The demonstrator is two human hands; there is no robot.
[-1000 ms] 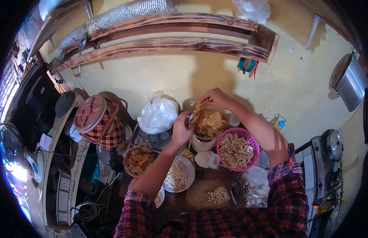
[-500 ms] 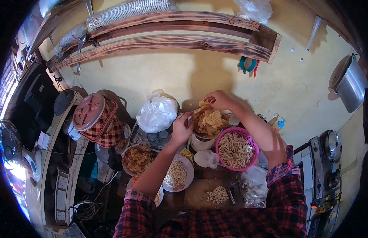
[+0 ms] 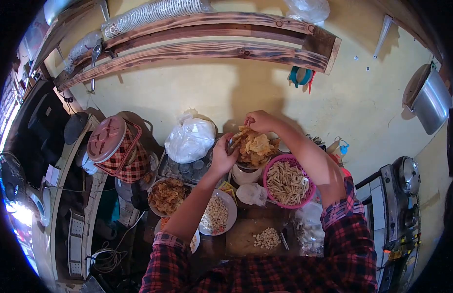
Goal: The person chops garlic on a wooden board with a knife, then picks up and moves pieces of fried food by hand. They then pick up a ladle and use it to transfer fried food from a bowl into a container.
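Observation:
Golden-brown fried crisps (image 3: 258, 147) are heaped in a pale round container (image 3: 246, 176) near the wall. My right hand (image 3: 259, 121) is at the top of the heap, its fingers pinched on a fried crisp (image 3: 242, 132). At the heap's left side, my left hand (image 3: 223, 153) has its thumb and fingers closed on the lower edge of the same piece. Just right of the container stands a pink basket (image 3: 312, 193) of pale stick-shaped pieces (image 3: 287, 182). A knotted clear plastic bag (image 3: 252, 194) lies in front of the container.
Nearer me are a white plate (image 3: 231, 207) of pale chopped cubes, a bowl of brown fried food (image 3: 167, 195) and a cutting board (image 3: 243, 234) with chopped pieces. A white plastic bag (image 3: 189, 140) stands left. Overhead runs a wooden shelf (image 3: 197, 53); a stove (image 3: 392, 205) is at right.
Both hands have stayed at the heap. The left fingers have closed in on the crisp, which now shows between the two hands. The whole view has shifted slightly.

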